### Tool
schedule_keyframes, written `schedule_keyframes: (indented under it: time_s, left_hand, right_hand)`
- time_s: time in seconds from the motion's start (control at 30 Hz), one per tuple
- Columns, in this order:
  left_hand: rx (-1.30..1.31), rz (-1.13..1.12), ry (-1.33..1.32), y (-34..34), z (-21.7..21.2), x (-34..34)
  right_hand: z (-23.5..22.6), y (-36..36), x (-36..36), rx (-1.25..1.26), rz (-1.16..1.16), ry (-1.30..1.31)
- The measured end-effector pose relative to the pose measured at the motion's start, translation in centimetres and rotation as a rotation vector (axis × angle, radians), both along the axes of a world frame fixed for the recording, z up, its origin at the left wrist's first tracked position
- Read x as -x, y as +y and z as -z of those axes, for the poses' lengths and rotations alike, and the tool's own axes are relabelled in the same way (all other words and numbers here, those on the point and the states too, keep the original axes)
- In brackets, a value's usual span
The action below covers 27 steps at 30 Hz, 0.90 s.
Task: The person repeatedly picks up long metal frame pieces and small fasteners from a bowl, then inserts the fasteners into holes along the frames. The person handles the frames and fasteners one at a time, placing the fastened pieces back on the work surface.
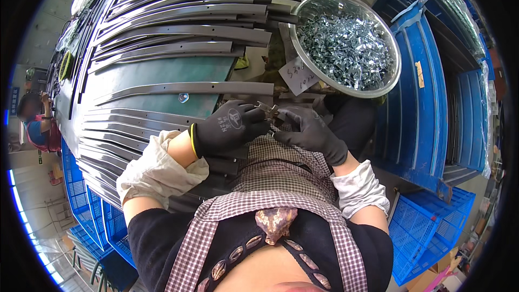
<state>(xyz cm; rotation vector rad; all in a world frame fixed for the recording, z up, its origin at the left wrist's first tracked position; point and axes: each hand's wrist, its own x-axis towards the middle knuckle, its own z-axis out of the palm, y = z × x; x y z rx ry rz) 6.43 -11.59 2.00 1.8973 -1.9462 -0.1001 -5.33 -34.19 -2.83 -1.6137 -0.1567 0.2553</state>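
Note:
My left hand (233, 124), in a black work glove, is closed with its fingertips pinching a small metal clip (265, 108) in front of my apron. My right hand (315, 132), gloved the same way, is close beside it with fingers bent together by the clip; what lies inside them is hidden. Just beyond my hands a long grey metal strip (205, 91) with small holes lies across the green tabletop (162, 77). A clear round bowl (399, 65) to the right is heaped with shiny metal clips (348, 48).
Many grey strips (184, 30) lie side by side at the far end, and more strips (116, 135) lie left. A marked paper sheet (298, 77) touches the bowl. Blue metal bins (419, 97) and a blue crate (427, 232) stand right. Another person (40, 124) is at far left.

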Motion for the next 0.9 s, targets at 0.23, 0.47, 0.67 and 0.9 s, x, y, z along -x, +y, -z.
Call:
schedule_keyframes:
  time_s: [0.23, 0.47, 0.67, 0.9]
  left_hand:
    - [-0.025, -0.338, -0.050, 0.8, 2.2, -5.0]
    - [-0.266, -0.307, 0.265, 1.1, 2.7, -4.5]
    - [-0.174, -0.265, 0.271, 0.9, 2.6, -4.7]
    - [-0.123, -0.283, 0.154, 1.2, 3.1, -4.6]
  right_hand:
    - [1.5, -1.8, -2.0, 0.384, 0.284, -0.315]
    - [1.5, -1.0, -4.0, 0.564, 0.099, -0.477]
    - [2.4, -1.7, -5.4, 0.375, 0.019, -0.211]
    - [3.7, -3.3, -1.4, 0.756, 0.244, -0.414]
